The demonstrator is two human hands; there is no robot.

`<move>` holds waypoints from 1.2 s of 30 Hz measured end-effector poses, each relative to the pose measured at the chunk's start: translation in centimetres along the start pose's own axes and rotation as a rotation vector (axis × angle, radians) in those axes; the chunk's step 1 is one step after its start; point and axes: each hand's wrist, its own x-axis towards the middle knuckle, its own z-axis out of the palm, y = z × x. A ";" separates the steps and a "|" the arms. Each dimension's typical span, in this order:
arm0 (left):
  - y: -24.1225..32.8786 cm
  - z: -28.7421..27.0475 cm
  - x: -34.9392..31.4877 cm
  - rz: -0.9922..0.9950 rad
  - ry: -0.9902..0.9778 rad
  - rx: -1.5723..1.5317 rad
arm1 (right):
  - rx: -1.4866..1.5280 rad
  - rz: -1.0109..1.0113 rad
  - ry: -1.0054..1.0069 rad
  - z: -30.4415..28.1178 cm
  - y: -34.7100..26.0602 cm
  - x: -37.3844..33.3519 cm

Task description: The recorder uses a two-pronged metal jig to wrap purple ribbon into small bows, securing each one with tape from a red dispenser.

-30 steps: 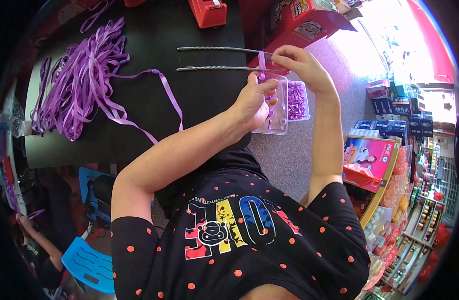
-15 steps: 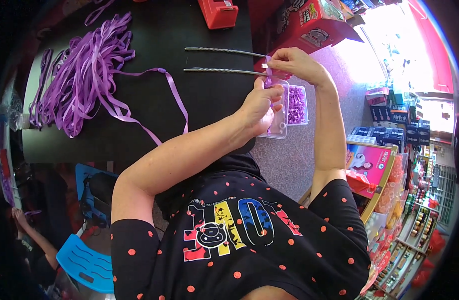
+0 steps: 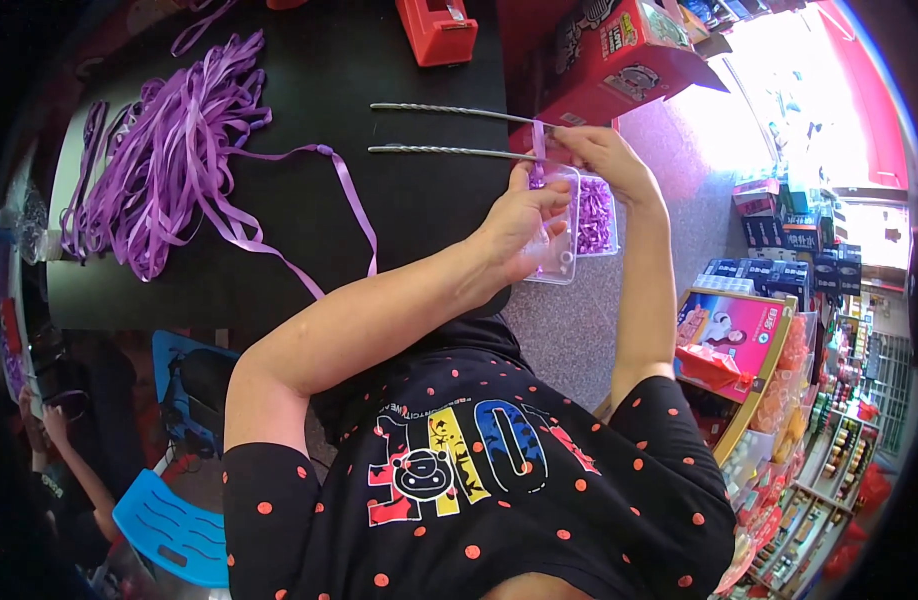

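Two thin twisted metal rods (image 3: 449, 153) reach out side by side over the black table, and a light purple ribbon (image 3: 539, 140) spans them near their right ends. My left hand (image 3: 527, 222) pinches the ribbon beside the nearer rod, its other fingers loosely curled over a clear plastic tray (image 3: 569, 262). Just right of the ribbon, my right hand (image 3: 601, 160) has its fingertips pressed together at the rod ends; what is between them is hidden. Against the tray stands a clear box of small purple pieces (image 3: 597, 215).
A heap of purple lanyard ribbons (image 3: 174, 160) lies on the black table (image 3: 319, 220), one strand trailing toward my left forearm. A red tape dispenser (image 3: 439, 32) and red carton (image 3: 619, 60) stand farther off. Blue chairs (image 3: 174, 525) and another person's arm (image 3: 79, 470) are at left.
My right hand has shifted slightly right and nearer, away from the ribbon's far end. The left hand stays at the nearer rod. The whole view has tilted a little.
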 end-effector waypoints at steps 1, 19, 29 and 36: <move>0.1 0.0 -0.1 0.008 0.008 -0.001 | 0.001 -0.006 -0.010 0.2 1.0 0.2; 0.5 0.0 -0.2 -0.066 0.014 -0.028 | 1.130 -0.273 -0.605 6.6 7.9 6.7; 0.3 -0.2 -0.1 -0.045 0.029 -0.010 | 1.175 -0.147 -0.511 4.2 5.9 4.3; 0.0 -0.2 -0.1 -0.005 0.016 0.055 | 1.052 0.110 -0.375 2.1 4.4 2.7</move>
